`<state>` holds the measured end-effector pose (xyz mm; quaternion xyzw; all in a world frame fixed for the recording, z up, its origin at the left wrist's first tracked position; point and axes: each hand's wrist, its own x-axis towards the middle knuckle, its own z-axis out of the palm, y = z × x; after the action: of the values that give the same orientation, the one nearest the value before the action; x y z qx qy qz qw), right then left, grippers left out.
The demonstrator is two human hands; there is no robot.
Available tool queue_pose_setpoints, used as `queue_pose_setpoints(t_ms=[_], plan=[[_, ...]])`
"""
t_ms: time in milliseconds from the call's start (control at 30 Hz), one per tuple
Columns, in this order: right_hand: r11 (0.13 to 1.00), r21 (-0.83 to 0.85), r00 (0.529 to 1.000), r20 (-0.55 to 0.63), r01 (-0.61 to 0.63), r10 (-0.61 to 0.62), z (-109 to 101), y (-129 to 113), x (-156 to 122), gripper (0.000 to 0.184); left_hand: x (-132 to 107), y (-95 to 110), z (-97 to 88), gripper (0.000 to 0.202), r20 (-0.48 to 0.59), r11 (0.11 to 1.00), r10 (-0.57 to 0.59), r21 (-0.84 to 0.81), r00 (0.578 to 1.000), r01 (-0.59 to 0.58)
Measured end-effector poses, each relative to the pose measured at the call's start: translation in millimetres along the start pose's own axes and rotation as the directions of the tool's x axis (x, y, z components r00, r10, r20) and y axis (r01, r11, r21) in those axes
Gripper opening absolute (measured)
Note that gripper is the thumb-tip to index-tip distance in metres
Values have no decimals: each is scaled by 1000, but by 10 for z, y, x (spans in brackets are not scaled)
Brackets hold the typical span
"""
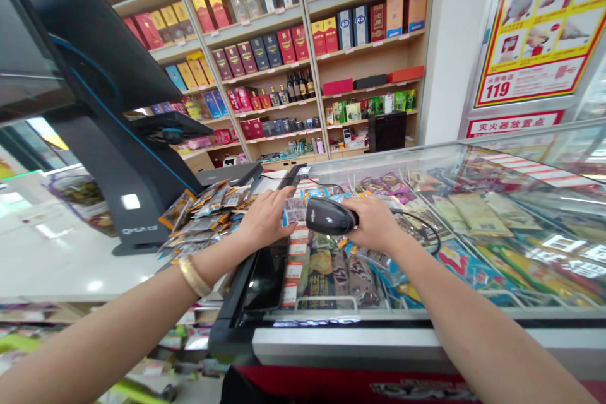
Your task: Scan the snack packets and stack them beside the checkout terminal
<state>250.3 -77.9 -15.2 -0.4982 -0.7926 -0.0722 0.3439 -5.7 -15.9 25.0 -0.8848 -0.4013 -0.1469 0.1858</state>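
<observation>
A black barcode scanner [329,216] is gripped in my right hand [376,222], its head pointing left. Facing it, my left hand [266,218] pinches a small snack packet [295,209] between thumb and fingers, close to the scanner's front. The packet's print is too small to read. A gold bracelet [195,276] circles my left wrist. Just left of that hand, a heap of similar small packets [215,211] lies on the white counter [89,271]. Both hands are above the glass top of a chest freezer [348,336], and the scanner's cable [433,227] curls to the right.
A dark cash register [137,170] stands at the left, its screen leaning overhead. Bagged frozen goods [478,214] show through the freezer glass. Shelves [265,25] of boxes and bottles line the back wall. A red and yellow poster [540,31] hangs at the right.
</observation>
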Motion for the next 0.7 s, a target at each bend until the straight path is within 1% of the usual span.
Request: queue_pose_setpoints(t_ms=[67, 133, 167, 200, 233, 267, 300, 367, 433, 467, 500, 533, 567, 633, 700], plan=[[1000, 5, 1000, -19, -7, 7, 6, 18, -5, 30, -46, -37, -40, 68, -23, 1000, -31, 5, 999, 31], [1000, -6, 999, -35, -23, 22, 9, 34, -9, 32, -115, -134, -115, 65, -81, 994, -110, 3, 991, 110], [1000, -11, 999, -36, -28, 27, 10, 40, -10, 32, -157, -213, -163, 63, -117, 985, -170, -3, 978, 171], [999, -17, 999, -36, -33, 32, 12, 47, -12, 32, -203, -314, -216, 62, -155, 969, -244, -9, 957, 246], [999, -20, 999, -37, -34, 33, 14, 54, -13, 32, -251, -435, -271, 60, -189, 943, -329, -17, 925, 332], [999, -22, 999, -40, -33, 32, 16, 62, -15, 32, -298, -574, -324, 58, -218, 905, -420, -25, 881, 425], [999, -24, 999, -44, -33, 32, 18, 71, -16, 32, -341, -726, -373, 57, -242, 853, -513, -35, 824, 521], [999, -35, 998, -51, -34, 32, 21, 90, -20, 30, -411, -1042, -446, 58, -242, 729, -674, -61, 698, 682], [998, -54, 998, -56, -38, 35, 22, 113, -24, 27, -454, -1328, -476, 64, -194, 580, -808, -95, 556, 809], [997, -63, 998, -59, -40, 36, 21, 126, -26, 26, -467, -1446, -475, 67, -168, 518, -851, -104, 498, 849], [997, -71, 997, -64, -42, 38, 19, 140, -28, 25, -477, -1543, -464, 68, -144, 479, -875, -105, 463, 872], [996, -77, 997, -70, -48, 42, 16, 155, -29, 24, -485, -1615, -446, 69, -128, 467, -882, -99, 454, 879], [995, -84, 996, -78, -56, 49, 11, 172, -29, 24, -492, -1664, -424, 68, -120, 481, -875, -88, 470, 872], [991, -102, 992, -106, -85, 74, 0, 212, -28, 26, -502, -1688, -376, 65, -142, 538, -838, -58, 526, 841], [986, -122, 984, -145, -117, 99, -11, 259, -26, 30, -493, -1627, -333, 62, -223, 593, -789, -33, 573, 804]])
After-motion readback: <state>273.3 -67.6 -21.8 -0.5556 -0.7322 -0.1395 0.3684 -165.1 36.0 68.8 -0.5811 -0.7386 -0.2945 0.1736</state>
